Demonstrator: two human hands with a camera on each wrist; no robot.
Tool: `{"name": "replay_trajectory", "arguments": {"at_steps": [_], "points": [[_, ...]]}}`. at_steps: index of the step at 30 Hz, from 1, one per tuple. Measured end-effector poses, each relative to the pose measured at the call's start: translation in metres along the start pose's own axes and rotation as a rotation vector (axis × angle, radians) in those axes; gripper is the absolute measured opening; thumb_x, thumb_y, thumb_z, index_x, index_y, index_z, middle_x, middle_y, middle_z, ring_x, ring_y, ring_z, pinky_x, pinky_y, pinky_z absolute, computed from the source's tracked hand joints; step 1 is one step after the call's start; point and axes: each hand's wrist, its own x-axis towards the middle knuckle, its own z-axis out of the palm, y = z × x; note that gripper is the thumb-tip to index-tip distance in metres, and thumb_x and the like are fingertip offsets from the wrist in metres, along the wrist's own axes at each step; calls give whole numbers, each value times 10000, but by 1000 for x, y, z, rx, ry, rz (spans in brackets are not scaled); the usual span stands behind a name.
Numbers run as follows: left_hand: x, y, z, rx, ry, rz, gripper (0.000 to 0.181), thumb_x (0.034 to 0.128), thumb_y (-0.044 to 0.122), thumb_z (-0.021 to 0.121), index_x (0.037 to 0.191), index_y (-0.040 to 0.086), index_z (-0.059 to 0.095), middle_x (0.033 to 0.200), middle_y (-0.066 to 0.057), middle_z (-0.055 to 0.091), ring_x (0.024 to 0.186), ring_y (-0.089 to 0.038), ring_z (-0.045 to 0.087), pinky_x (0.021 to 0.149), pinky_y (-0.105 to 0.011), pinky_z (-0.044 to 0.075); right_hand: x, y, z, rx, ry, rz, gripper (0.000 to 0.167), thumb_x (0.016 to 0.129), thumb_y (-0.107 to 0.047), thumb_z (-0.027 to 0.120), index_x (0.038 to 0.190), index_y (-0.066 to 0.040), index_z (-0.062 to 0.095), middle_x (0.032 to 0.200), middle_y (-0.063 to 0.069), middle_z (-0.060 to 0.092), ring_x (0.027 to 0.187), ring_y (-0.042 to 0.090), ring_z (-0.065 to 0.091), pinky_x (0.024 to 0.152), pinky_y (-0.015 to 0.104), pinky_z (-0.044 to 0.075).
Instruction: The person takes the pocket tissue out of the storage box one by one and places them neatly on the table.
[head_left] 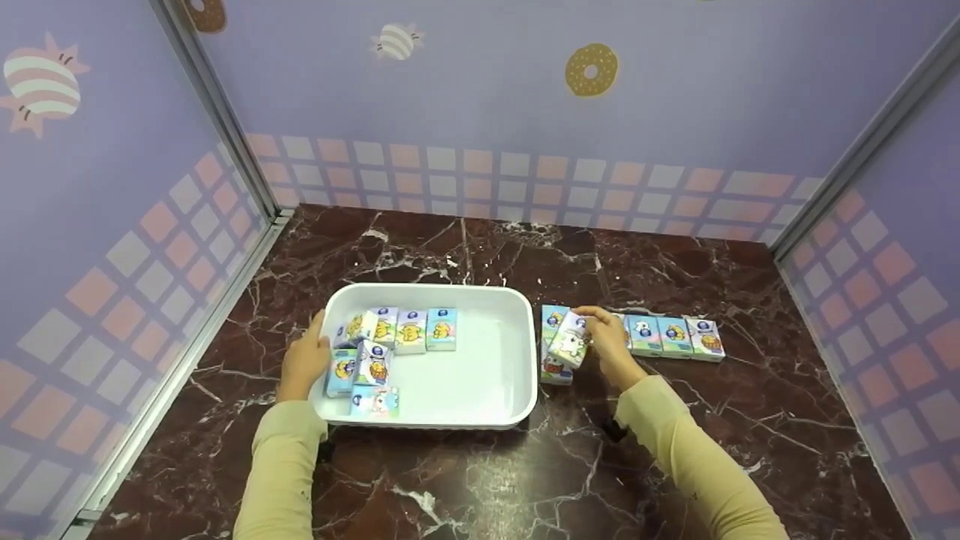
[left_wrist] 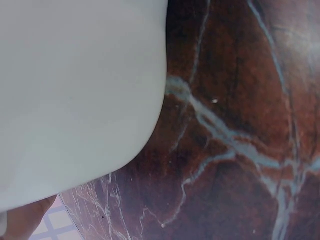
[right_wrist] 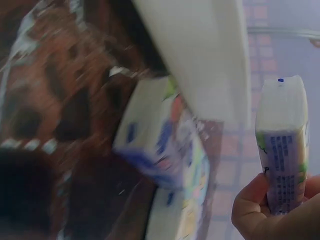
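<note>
My left hand (head_left: 305,361) rests at the left rim of a white tray (head_left: 480,420); in the left wrist view part of that hand (left_wrist: 27,220) shows under the tray's pale wall (left_wrist: 80,100). Several small tissue packs, among them a blue one (head_left: 442,330), lie in the tray's left half. With thumb and fingers my right hand (head_left: 611,349) pinches a white and green pack (head_left: 568,341), just right of the tray. The right wrist view shows this pack (right_wrist: 283,150) upright in the fingers (right_wrist: 250,202). Beneath it lie other packs (head_left: 556,313), partly hidden.
A row of packs (head_left: 676,336) lies on the dark marble surface (head_left: 720,450) to the right of the right hand. Purple patterned panels (head_left: 480,90) stand at the back and on both sides.
</note>
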Motion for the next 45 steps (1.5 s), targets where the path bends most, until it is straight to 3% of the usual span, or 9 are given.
{"name": "replay_trajectory", "arguments": {"at_steps": [5, 10, 18, 22, 32, 36, 41, 45], "points": [[0, -1, -1, 8, 8, 14, 521, 920, 147, 291, 1421, 123, 149, 1247, -331, 414, 1063, -509, 446, 892, -583, 334, 5, 14, -11, -114, 50, -27, 338, 792, 20, 356, 1030, 32, 597, 650, -2, 448, 476, 66, 340, 434, 203, 287], [-1, -2, 0, 8, 6, 21, 513, 921, 142, 291, 1417, 113, 160, 1301, -297, 374, 1113, -506, 406, 919, -583, 312, 7, 26, -19, -209, 37, -23, 355, 805, 23, 334, 1034, 39, 604, 765, 32, 514, 498, 62, 347, 423, 182, 276], [0, 0, -1, 1, 5, 15, 516, 922, 148, 294, 1419, 111, 158, 1316, -290, 365, 1128, -493, 403, 939, -573, 304, 5, 33, -26, -220, 11, 13, 387, 764, 35, 335, 1060, 47, 584, 872, 57, 522, 380, 38, 249, 356, 186, 236], [0, 1, -1, -9, -2, 4, 515, 926, 150, 294, 1420, 108, 156, 1316, -290, 365, 1130, -490, 405, 947, -571, 300, 7, 33, -28, -248, 22, 22, 398, 730, 45, 346, 1040, 36, 595, 764, 39, 511, 377, 44, 234, 363, 186, 231], [-1, 1, -1, -6, -4, -1, 518, 926, 153, 289, 1423, 123, 148, 1321, -287, 360, 1112, -492, 419, 926, -577, 311, 10, 40, -28, -355, 12, -20, 409, 693, 96, 321, 979, 73, 612, 1076, 201, 540, 455, 55, 304, 415, 185, 257], [0, 0, -1, 11, -9, 5, 524, 928, 159, 282, 1427, 135, 125, 1295, -306, 379, 1068, -503, 446, 874, -584, 343, 9, 43, -27, -368, 1, -13, 358, 705, 100, 381, 994, 76, 591, 1092, 260, 541, 451, 41, 332, 383, 175, 274], [0, 0, -1, 13, 3, 6, 525, 924, 156, 293, 1425, 128, 136, 1276, -307, 400, 1062, -503, 454, 875, -585, 344, 6, 45, -29, -389, 3, 16, 300, 744, 70, 487, 1039, 68, 542, 1106, 287, 528, 679, 126, 503, 470, 218, 411], [-1, 0, 0, 13, 20, 15, 525, 921, 152, 304, 1421, 117, 151, 1256, -311, 418, 1043, -501, 469, 870, -582, 350, 3, 44, -33, -419, -12, 19, 339, 735, 56, 527, 1073, 52, 501, 1042, 272, 536, 616, 137, 488, 469, 239, 411]]}}
